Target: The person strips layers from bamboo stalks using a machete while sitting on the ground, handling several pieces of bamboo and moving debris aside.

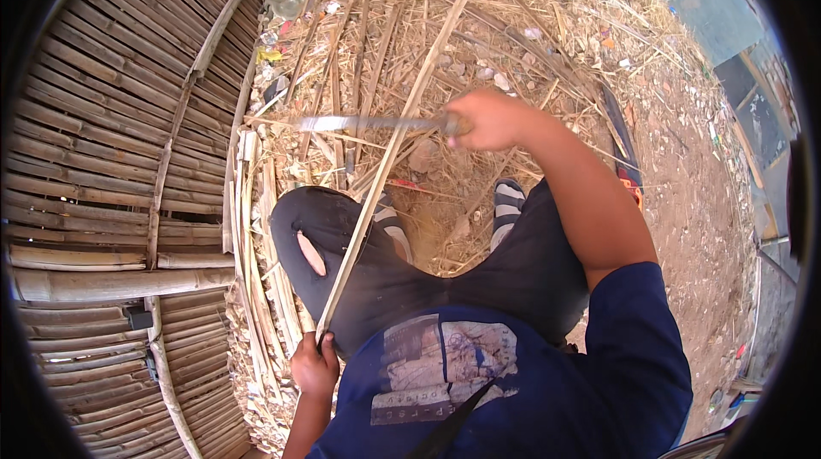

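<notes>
Strip (388, 167) of bamboo slants from near left to the far middle, passing over the left leg of the dark trousers (410, 275). The left hand (315, 365) is closed around its near end, fingers curled in. The right hand (483, 120) is wrapped around the handle of a knife (368, 123), whose blurred blade points left and crosses the strip's line; whether the two touch, I cannot tell. A hole shows the skin at the left knee. Striped shoes (508, 211) stand on the ground beyond the knees. Left of the legs, more pieces (261, 288) lie lengthwise beside a slatted fence (94, 151). Straw and chips (547, 40) litter the far ground; grey panels (710, 10) stand far right.
</notes>
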Motion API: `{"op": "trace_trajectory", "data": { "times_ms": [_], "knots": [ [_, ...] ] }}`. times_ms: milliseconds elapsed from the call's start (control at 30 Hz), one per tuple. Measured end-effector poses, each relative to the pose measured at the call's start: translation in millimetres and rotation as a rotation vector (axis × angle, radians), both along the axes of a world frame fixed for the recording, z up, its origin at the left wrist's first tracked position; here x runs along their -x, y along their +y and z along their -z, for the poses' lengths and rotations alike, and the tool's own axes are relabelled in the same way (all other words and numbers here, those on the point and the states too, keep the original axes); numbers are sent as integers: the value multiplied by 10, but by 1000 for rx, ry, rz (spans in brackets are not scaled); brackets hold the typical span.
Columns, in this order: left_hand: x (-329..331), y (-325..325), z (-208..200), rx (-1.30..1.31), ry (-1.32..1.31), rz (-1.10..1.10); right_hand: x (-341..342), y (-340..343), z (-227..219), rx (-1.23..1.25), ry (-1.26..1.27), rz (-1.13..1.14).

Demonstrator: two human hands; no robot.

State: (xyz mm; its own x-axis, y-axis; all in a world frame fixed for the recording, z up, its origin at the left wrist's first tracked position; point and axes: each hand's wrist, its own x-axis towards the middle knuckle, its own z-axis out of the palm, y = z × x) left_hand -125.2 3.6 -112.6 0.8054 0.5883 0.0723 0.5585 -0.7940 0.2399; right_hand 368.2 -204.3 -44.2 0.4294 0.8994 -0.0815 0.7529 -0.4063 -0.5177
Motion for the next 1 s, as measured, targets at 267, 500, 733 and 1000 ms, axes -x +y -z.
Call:
{"op": "trace_trajectory", "data": {
  "times_ms": [267, 500, 733, 1000],
  "knots": [
    [13, -40, 21, 0, 22, -43, -27, -70, -188, 118, 83, 18],
    [10, -85, 2, 123, -67, -4, -34, -95, -65, 67, 80, 24],
    [12, -13, -5, 243, -17, 3, 60, -18, -176, 77, 209, -75],
    [41, 17, 3, 359, -20, -23, 306, 192, -151, 31, 159, -112]
  ]
}}
